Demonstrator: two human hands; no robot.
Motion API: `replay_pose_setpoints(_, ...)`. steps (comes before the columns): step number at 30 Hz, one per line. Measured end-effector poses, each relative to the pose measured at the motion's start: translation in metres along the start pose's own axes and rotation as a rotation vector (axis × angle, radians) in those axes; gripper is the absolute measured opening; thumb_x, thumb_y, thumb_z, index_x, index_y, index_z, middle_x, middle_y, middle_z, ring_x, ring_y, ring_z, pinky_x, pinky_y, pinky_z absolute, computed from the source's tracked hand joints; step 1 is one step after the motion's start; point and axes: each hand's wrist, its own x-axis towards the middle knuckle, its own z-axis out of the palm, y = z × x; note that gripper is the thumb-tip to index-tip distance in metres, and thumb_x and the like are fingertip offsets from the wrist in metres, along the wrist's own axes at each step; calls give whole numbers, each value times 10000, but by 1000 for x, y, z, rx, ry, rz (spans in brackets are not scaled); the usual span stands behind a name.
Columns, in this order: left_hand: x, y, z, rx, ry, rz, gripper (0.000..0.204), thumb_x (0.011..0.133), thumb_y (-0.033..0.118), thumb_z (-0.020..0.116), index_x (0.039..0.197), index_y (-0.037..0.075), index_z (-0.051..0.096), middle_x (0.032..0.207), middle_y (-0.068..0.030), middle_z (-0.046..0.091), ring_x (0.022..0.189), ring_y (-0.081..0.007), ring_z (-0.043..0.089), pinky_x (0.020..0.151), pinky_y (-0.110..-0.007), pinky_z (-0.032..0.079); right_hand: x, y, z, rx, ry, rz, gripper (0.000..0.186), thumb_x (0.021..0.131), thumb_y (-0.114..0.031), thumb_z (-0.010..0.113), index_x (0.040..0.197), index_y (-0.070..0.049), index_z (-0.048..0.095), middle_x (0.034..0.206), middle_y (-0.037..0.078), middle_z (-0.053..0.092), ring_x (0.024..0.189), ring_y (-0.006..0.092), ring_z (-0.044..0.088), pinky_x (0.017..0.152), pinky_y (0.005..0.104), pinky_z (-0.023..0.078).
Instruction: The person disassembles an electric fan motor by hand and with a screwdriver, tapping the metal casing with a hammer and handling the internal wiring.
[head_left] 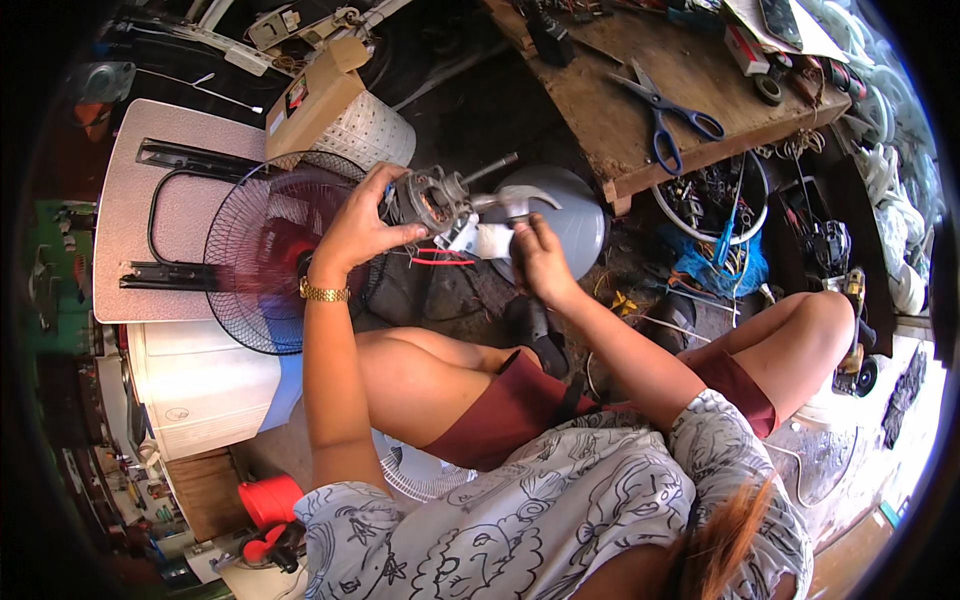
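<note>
Electric motor (425,203) in left hand (352,225), claw hammer (517,203) in right hand (543,262)

Hands: left spread wide round the motor body, thumb below, fingers above; right closed on the hammer handle just under the head.
Position: motor raised in front of the person, shaft pointing up and right, copper-coloured interior showing. Hammer face just beside it; contact cannot be determined.
Labels: cardboard box (325,112) bears a red-and-black label (297,94), too small to read. White casing (200,375) carries a small oval mark (177,414), illegible. Red-and-white carton (746,50) on wooden surface (635,135); print indistinct.
Nearby: caged fan (235,270) left of motor; blue-handled scissors (662,107) on surface.
</note>
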Motion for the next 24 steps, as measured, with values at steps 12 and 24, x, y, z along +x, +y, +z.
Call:
replay_pose_setpoints(12,-24,8,-4,-40,-48,52,721,529,163,831,1164,-9,536,1179,-150,550,1136,-306,536,997,-368,403,33,-99,-6,-171,-401,-165,490,972,-329,546,1326,-2,459,959,101,606,795,153,573,689,270,478)
replay_pose_setpoints(24,-14,17,6,50,36,11,660,611,265,836,1140,-12,554,1124,-149,588,1067,-333,585,934,-371,454,-61,-3,-222,-1388,-111,-193,331,718,-146,710,1045,-105,689,1057,152,670,972,352,612,817,403,513)
